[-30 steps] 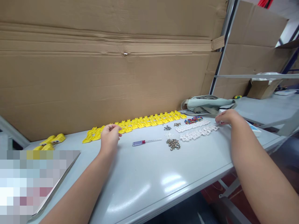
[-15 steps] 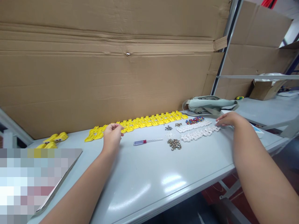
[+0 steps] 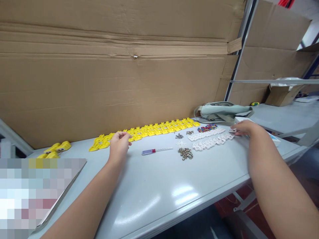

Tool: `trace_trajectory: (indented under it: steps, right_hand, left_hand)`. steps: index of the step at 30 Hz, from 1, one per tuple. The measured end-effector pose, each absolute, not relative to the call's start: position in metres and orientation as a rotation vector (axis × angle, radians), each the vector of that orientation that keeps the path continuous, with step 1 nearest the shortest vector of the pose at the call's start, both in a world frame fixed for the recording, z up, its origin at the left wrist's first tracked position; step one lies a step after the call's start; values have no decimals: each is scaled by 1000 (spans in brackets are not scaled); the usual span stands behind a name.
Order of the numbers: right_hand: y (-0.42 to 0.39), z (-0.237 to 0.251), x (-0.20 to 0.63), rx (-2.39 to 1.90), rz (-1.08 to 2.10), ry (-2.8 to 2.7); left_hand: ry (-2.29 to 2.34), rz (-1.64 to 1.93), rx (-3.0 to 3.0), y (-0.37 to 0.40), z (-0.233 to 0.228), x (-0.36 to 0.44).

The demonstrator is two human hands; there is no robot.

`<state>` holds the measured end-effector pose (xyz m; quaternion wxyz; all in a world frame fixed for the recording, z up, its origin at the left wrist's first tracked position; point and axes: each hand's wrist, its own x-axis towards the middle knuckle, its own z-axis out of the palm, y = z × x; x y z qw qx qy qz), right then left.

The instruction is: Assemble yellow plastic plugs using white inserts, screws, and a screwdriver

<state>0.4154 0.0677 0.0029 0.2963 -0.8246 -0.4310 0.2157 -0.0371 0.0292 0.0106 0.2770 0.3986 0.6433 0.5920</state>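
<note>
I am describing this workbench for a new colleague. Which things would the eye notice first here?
First comes the long row of yellow plastic parts at the back of the grey table, with the left hand at its left end. To the right lie two rows of white parts, where the right hand pinches one. Between them lie a screwdriver and a small heap of metal pieces.

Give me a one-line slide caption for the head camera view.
Left hand by the yellow parts, right hand at the white pieces.
</note>
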Motion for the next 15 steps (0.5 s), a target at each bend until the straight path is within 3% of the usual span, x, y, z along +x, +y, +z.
trace_trajectory:
  steps: [15]
  right_hand:
    - [60,6,409,-2173,830,-960]
  left_hand:
    - [1739,1586,1094,29,10,-38]
